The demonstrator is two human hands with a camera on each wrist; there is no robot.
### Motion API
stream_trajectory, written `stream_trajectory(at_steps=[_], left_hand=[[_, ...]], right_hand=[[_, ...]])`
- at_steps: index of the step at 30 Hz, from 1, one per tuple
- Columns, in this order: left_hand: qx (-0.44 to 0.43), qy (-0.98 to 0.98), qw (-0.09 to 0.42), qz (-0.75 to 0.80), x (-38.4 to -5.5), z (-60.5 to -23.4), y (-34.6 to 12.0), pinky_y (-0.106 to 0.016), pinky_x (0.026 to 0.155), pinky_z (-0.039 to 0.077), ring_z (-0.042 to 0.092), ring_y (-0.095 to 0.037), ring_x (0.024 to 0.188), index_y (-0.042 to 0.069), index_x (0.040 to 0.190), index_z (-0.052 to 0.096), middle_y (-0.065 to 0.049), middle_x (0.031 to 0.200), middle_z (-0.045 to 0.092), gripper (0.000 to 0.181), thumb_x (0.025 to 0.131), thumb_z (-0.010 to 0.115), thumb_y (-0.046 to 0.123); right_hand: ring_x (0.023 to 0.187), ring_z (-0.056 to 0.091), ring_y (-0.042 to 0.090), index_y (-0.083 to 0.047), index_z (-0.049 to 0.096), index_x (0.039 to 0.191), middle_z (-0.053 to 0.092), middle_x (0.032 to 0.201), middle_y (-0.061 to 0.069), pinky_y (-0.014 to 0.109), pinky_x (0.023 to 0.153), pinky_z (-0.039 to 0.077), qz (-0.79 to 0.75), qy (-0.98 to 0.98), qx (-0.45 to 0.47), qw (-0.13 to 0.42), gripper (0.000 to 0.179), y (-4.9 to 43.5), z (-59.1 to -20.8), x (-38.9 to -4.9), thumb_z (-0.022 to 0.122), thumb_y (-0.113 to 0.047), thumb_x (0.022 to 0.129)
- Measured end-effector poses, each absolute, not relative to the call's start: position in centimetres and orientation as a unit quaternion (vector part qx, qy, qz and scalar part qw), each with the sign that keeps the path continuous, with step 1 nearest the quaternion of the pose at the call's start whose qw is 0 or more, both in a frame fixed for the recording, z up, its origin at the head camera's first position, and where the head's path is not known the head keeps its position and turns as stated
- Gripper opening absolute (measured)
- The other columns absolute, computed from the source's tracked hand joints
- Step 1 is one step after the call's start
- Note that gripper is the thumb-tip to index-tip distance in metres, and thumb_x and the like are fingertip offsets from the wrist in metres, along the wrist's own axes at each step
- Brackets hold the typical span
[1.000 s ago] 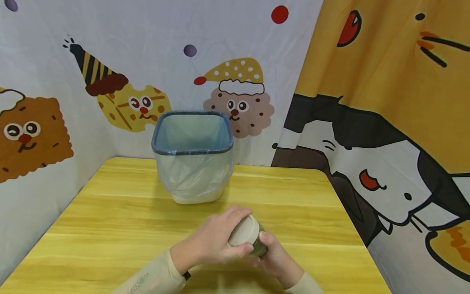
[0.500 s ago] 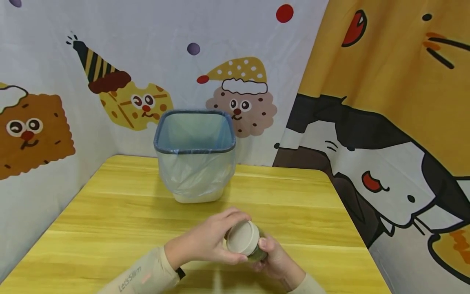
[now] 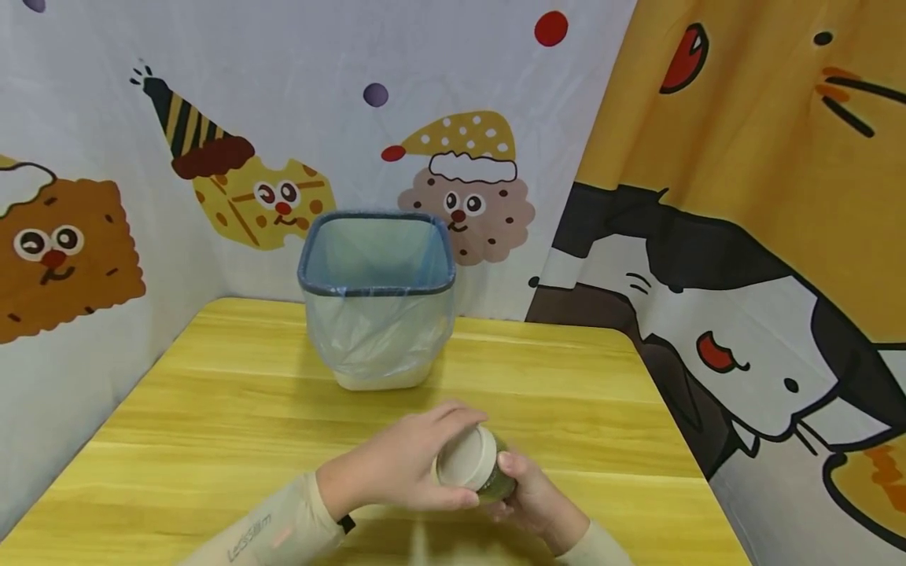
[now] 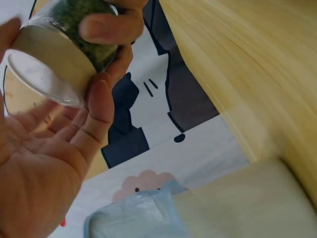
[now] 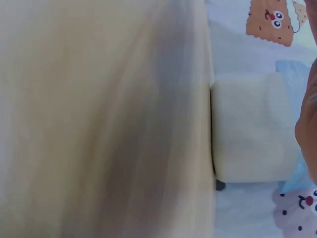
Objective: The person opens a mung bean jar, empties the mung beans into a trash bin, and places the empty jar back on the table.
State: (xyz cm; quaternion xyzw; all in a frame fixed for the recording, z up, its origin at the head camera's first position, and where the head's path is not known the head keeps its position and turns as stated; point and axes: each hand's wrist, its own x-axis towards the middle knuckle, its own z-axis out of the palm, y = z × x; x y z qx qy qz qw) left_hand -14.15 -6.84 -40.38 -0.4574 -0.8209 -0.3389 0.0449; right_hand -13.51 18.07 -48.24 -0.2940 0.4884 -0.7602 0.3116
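A small clear jar (image 3: 499,486) with a beige lid (image 3: 465,460) is held tilted above the table, its lid facing left and up. My left hand (image 3: 399,464) grips the lid, fingers over the upper edge and thumb at the lower edge. My right hand (image 3: 543,507) holds the jar body from the right, its thumb on the side. The left wrist view shows dark green bits (image 4: 81,17) behind the clear wall and the lid's pale top (image 4: 42,77). Only a strip of the right hand (image 5: 308,121) shows in the right wrist view; the jar is out of sight there.
A whitish bin (image 3: 382,338) lined with a thin bluish plastic bag stands upright beyond the hands, near the back of the yellow wood-grain table (image 3: 212,440). Cartoon-printed cloth (image 3: 283,47) hangs behind and along the sides.
My left hand has shifted slightly left and down, and the jar has tilted so that more of the lid's top faces the head camera. The right hand keeps its hold.
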Motion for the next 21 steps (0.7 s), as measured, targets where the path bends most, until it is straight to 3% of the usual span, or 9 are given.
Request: stream_trajectory(at_steps=[4, 9, 15, 19, 21], left_hand=[[-0.491, -0.81, 0.058, -0.314, -14.2, -40.3, -7.0, -0.011, 0.09, 0.055, 0.066, -0.008, 0.111, 0.02, 0.153, 0.053, -0.001, 0.142, 0.061, 0.083, 0.084, 0.09, 0.046], [-0.493, -0.802, 0.048, -0.334, -14.3, -40.4, -7.1, -0.006, 0.081, 0.053, 0.062, -0.003, 0.1, 0.02, 0.149, 0.056, 0.0, 0.135, 0.062, 0.082, 0.081, 0.093, 0.044], [-0.471, -0.808, 0.048, -0.35, -14.4, -41.0, -6.8, -0.007, 0.075, 0.052, 0.059, -0.001, 0.09, 0.018, 0.147, 0.058, 0.002, 0.128, 0.062, 0.081, 0.081, 0.092, 0.048], [-0.422, -0.816, 0.015, -0.395, -14.4, -41.3, -6.7, -0.012, 0.065, 0.053, 0.056, -0.001, 0.078, 0.015, 0.147, 0.058, 0.002, 0.122, 0.062, 0.079, 0.084, 0.09, 0.049], [-0.408, -0.821, 0.01, -0.399, -14.3, -41.3, -6.6, -0.015, 0.067, 0.055, 0.058, -0.002, 0.082, 0.016, 0.149, 0.056, 0.003, 0.124, 0.062, 0.08, 0.086, 0.088, 0.051]], right_hand=[[0.06, 0.044, -0.004, -0.022, 0.069, 0.114, 0.069, 0.092, -0.016, 0.015, 0.047, 0.029, -0.754, 0.457, -0.303, 0.361, 0.044, 18.3, -48.5, -13.4, 0.038, -0.053, 0.107], [0.061, 0.048, -0.004, -0.02, 0.069, 0.115, 0.071, 0.093, -0.014, 0.013, 0.05, 0.035, -0.761, 0.455, -0.286, 0.364, 0.039, 18.3, -48.4, -13.4, 0.047, -0.051, 0.105], [0.069, 0.057, -0.002, -0.018, 0.066, 0.12, 0.073, 0.099, -0.011, 0.016, 0.052, 0.041, -0.759, 0.508, -0.287, 0.289, 0.029, 18.2, -48.2, -13.3, 0.055, -0.041, 0.105], [0.077, 0.062, 0.002, -0.016, 0.061, 0.132, 0.072, 0.104, -0.007, 0.016, 0.057, 0.046, -0.753, 0.555, -0.267, 0.229, 0.034, 18.2, -48.2, -13.2, 0.061, -0.034, 0.102], [0.078, 0.062, 0.001, -0.016, 0.058, 0.133, 0.071, 0.105, -0.007, 0.016, 0.057, 0.046, -0.755, 0.554, -0.267, 0.228, 0.035, 18.2, -48.3, -13.2, 0.06, -0.035, 0.103]])
